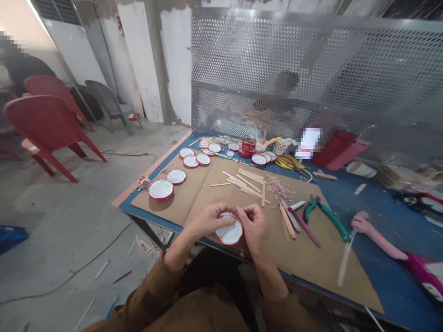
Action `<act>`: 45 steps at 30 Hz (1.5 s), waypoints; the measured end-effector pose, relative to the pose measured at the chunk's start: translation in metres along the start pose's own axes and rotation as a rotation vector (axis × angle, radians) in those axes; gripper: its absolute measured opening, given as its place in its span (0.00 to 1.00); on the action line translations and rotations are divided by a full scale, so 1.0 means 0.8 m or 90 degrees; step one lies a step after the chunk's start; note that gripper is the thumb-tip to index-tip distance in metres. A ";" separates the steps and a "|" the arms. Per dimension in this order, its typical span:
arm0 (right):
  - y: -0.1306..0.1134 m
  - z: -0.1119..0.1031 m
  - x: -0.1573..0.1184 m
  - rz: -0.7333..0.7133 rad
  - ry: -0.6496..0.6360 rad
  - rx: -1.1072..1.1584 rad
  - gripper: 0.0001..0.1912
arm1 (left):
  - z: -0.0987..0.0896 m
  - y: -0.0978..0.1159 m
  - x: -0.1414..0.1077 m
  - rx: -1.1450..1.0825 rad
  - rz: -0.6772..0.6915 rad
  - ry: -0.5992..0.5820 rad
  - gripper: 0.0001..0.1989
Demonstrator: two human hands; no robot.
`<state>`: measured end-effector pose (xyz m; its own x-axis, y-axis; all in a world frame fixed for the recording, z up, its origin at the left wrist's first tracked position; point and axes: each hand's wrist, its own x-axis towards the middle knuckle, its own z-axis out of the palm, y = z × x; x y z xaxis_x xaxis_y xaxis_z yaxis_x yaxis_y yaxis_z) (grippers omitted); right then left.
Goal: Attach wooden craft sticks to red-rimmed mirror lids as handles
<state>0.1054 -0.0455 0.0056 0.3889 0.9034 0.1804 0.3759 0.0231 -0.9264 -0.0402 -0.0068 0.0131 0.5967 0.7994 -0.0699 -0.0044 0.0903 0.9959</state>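
Note:
Over the table's near edge, my left hand [210, 221] grips a small round red-rimmed disc [231, 234] with a white face, its thumb lying across the top. A thin line runs over that face, perhaps a rubber band. At the disc's upper right rim, my right hand [254, 224] is closed in a pinch; what sits between its fingertips is too small to make out. Beyond the hands lie loose flat wooden sticks [244, 184] and a pile of small coloured bands [278, 186]. Similar red-rimmed discs [161, 190] rest at the left.
Brown cardboard [194, 203] covers part of the blue table [346, 189]. To the right lie several pens [306, 228], green-handled pliers [330, 219] and a pink-handled tool [375, 235]. A perforated metal screen [242, 60] stands behind. Red chairs [51, 122] are at left, with a person beyond.

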 end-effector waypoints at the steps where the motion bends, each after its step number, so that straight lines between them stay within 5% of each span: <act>1: -0.003 0.000 -0.002 -0.009 0.013 -0.019 0.14 | -0.001 -0.001 0.000 -0.002 -0.004 -0.002 0.19; 9: 0.010 0.004 -0.003 -0.039 -0.056 -0.001 0.12 | -0.005 -0.001 -0.001 -0.043 -0.042 0.004 0.18; 14: 0.019 -0.003 -0.001 0.105 -0.171 0.209 0.14 | -0.003 0.001 -0.004 -0.082 -0.060 -0.002 0.17; 17: 0.014 -0.011 0.001 0.156 -0.160 0.218 0.16 | -0.002 0.003 -0.004 -0.049 -0.047 0.008 0.17; 23: 0.009 -0.014 0.002 -0.068 0.001 -0.094 0.11 | 0.004 0.007 0.001 0.083 -0.025 0.023 0.14; 26: 0.011 -0.010 -0.003 -0.141 0.008 -0.199 0.12 | 0.010 0.003 0.007 0.199 0.029 0.089 0.14; 32: 0.019 -0.011 -0.004 -0.239 -0.042 -0.266 0.11 | 0.012 -0.005 0.011 0.237 0.032 0.046 0.15; 41: 0.033 -0.019 -0.006 -0.099 -0.145 -0.035 0.11 | 0.014 -0.008 0.009 0.233 0.040 0.068 0.11; 45: 0.035 -0.025 -0.010 -0.003 -0.131 0.075 0.13 | 0.014 -0.006 0.009 0.234 0.039 0.051 0.08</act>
<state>0.1294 -0.0605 -0.0155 0.2040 0.9710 0.1249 0.2714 0.0665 -0.9602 -0.0266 -0.0084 0.0087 0.5388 0.8424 0.0001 0.2591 -0.1658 0.9515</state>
